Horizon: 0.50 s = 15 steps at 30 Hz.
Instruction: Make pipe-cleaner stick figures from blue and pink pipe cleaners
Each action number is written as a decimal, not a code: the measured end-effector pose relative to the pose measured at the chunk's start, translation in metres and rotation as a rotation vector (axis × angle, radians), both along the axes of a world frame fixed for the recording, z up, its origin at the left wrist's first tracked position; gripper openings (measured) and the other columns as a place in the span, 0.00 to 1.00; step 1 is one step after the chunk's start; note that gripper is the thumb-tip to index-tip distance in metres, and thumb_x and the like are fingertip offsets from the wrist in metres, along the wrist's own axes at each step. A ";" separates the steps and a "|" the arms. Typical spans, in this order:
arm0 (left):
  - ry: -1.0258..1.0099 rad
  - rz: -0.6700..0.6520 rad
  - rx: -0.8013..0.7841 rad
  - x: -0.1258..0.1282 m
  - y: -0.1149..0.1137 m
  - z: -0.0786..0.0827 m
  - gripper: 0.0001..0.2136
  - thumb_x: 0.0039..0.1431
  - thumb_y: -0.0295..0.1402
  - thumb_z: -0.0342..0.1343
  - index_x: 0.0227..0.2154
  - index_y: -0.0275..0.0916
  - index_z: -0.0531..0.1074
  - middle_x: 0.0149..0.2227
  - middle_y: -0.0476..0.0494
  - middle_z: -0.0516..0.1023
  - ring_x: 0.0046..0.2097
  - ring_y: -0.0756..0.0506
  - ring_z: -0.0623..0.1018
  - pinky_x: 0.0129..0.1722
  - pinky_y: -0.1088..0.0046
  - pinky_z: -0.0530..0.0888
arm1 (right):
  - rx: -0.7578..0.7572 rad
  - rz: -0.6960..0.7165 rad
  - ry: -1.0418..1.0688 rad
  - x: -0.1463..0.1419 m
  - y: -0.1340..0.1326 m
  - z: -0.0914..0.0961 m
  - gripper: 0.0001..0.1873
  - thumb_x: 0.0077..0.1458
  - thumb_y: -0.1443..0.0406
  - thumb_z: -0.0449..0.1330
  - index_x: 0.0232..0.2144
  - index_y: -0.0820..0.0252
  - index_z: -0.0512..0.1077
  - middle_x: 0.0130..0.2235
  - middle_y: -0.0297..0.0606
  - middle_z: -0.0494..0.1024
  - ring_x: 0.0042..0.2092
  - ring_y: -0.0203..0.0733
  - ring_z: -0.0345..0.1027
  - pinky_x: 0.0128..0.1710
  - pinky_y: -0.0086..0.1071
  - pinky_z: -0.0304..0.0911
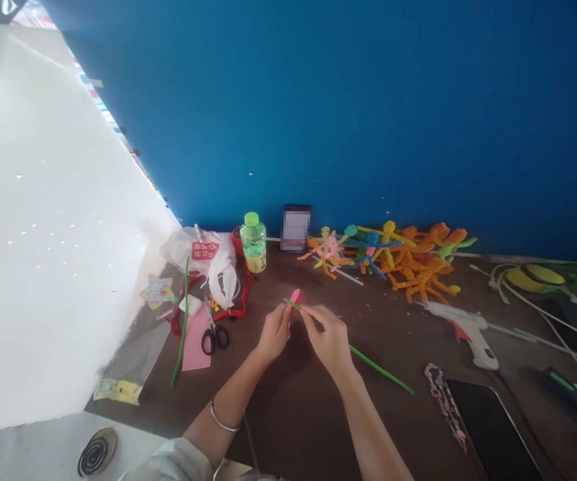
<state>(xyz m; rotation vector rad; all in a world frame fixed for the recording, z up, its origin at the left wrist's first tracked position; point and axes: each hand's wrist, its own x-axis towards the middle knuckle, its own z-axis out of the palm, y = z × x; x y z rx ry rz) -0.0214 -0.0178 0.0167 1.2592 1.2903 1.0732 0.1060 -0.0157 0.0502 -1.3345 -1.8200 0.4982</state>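
My left hand (273, 332) and my right hand (329, 341) meet over the brown table (293, 414). Together they pinch a long green pipe cleaner (378, 369) that runs from between the fingers down to the right. A small pink piece (295, 296) sticks up at the pipe cleaner's upper end, by my left fingertips. Both hands have their fingers closed. A bangle circles my left wrist.
Black scissors (214, 334) lie on pink paper (196, 344) to the left, beside a green stem (182, 327), a white plastic bag (208, 260) and a green-capped bottle (253, 242). Several pipe-cleaner figures (399, 257) pile against the blue wall. A white glue gun (466, 331) and a phone (493, 427) lie right.
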 end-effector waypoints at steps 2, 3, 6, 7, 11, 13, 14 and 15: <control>0.004 -0.002 0.023 0.000 0.001 0.001 0.20 0.58 0.48 0.37 0.27 0.36 0.62 0.17 0.56 0.54 0.19 0.55 0.56 0.20 0.79 0.56 | -0.005 -0.007 -0.007 -0.001 0.000 0.000 0.13 0.56 0.62 0.51 0.33 0.58 0.74 0.31 0.40 0.75 0.31 0.38 0.69 0.32 0.28 0.62; 0.008 -0.003 0.042 0.000 0.001 0.002 0.20 0.58 0.48 0.38 0.26 0.36 0.62 0.18 0.55 0.55 0.20 0.54 0.57 0.21 0.79 0.56 | -0.006 -0.027 -0.019 -0.001 0.000 0.001 0.13 0.55 0.61 0.51 0.32 0.58 0.74 0.30 0.39 0.75 0.30 0.37 0.68 0.30 0.28 0.62; 0.032 -0.024 0.097 -0.001 0.000 0.006 0.19 0.58 0.47 0.38 0.27 0.36 0.63 0.20 0.53 0.57 0.23 0.53 0.58 0.23 0.78 0.57 | -0.003 -0.100 -0.064 -0.004 -0.002 0.002 0.13 0.55 0.59 0.52 0.32 0.57 0.75 0.28 0.38 0.75 0.29 0.36 0.67 0.29 0.27 0.60; 0.040 -0.037 0.103 -0.001 0.000 0.007 0.19 0.58 0.47 0.38 0.27 0.36 0.63 0.20 0.52 0.58 0.23 0.53 0.58 0.24 0.78 0.57 | 0.000 -0.121 -0.077 -0.005 -0.003 0.003 0.13 0.55 0.59 0.52 0.31 0.57 0.75 0.28 0.37 0.75 0.28 0.36 0.67 0.29 0.27 0.59; 0.059 -0.055 0.070 -0.002 -0.003 0.009 0.18 0.59 0.46 0.37 0.26 0.37 0.61 0.20 0.54 0.56 0.23 0.54 0.57 0.24 0.78 0.56 | -0.003 -0.155 -0.129 -0.008 -0.005 0.002 0.13 0.54 0.59 0.52 0.30 0.56 0.76 0.27 0.36 0.75 0.27 0.34 0.67 0.27 0.26 0.57; 0.056 -0.057 0.052 -0.001 -0.004 0.007 0.18 0.59 0.46 0.37 0.25 0.37 0.59 0.19 0.54 0.55 0.22 0.54 0.56 0.23 0.78 0.55 | -0.002 -0.151 -0.145 -0.009 -0.006 0.000 0.13 0.54 0.60 0.52 0.30 0.55 0.76 0.27 0.35 0.74 0.27 0.33 0.67 0.27 0.25 0.56; 0.049 -0.058 0.047 -0.001 -0.004 0.006 0.18 0.59 0.46 0.37 0.24 0.37 0.58 0.19 0.55 0.55 0.22 0.54 0.56 0.23 0.78 0.55 | 0.004 -0.150 -0.148 -0.009 -0.006 0.000 0.13 0.54 0.60 0.52 0.30 0.55 0.76 0.27 0.35 0.74 0.27 0.33 0.67 0.27 0.25 0.56; 0.041 -0.060 0.045 -0.001 -0.004 0.006 0.18 0.59 0.46 0.37 0.24 0.37 0.58 0.19 0.55 0.55 0.22 0.54 0.56 0.22 0.78 0.55 | 0.012 -0.150 -0.150 -0.010 -0.006 -0.001 0.13 0.54 0.60 0.52 0.29 0.56 0.76 0.27 0.34 0.74 0.27 0.33 0.67 0.27 0.25 0.56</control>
